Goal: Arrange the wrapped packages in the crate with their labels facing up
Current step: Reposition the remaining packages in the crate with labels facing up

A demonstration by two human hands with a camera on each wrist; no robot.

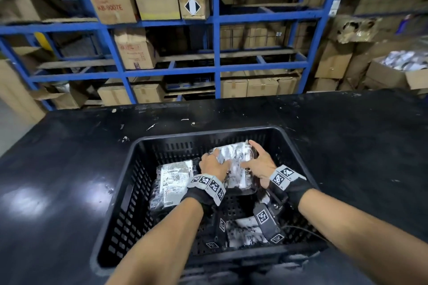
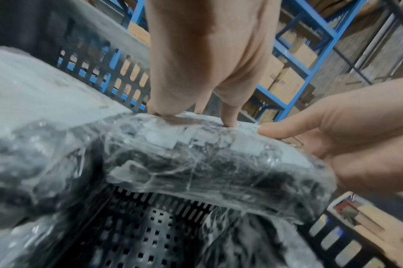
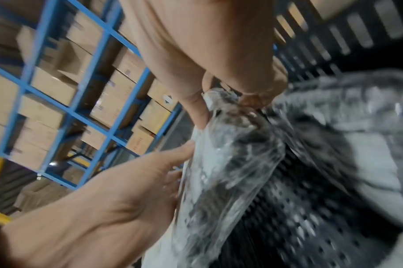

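Note:
Both hands hold one wrapped package [image 1: 234,162] tilted above the floor of the black slotted crate [image 1: 208,133]. My left hand [image 1: 214,161] grips its left end, fingers curled over the top edge. My right hand [image 1: 254,157] grips the right end. In the left wrist view the left fingers [image 2: 229,116] press on the package [image 2: 207,163]; in the right wrist view the right fingers [image 3: 195,108] pinch its edge [image 3: 230,163]. A second package [image 1: 172,183] lies at the crate's left with a white label up. A third package [image 1: 243,231] lies near the front wall, partly hidden by my wrists.
The crate stands on a black table [image 1: 69,169] with bare surface on both sides. Blue shelving [image 1: 215,30] stacked with cardboard boxes rises behind the table. An open carton [image 1: 403,71] sits at the far right.

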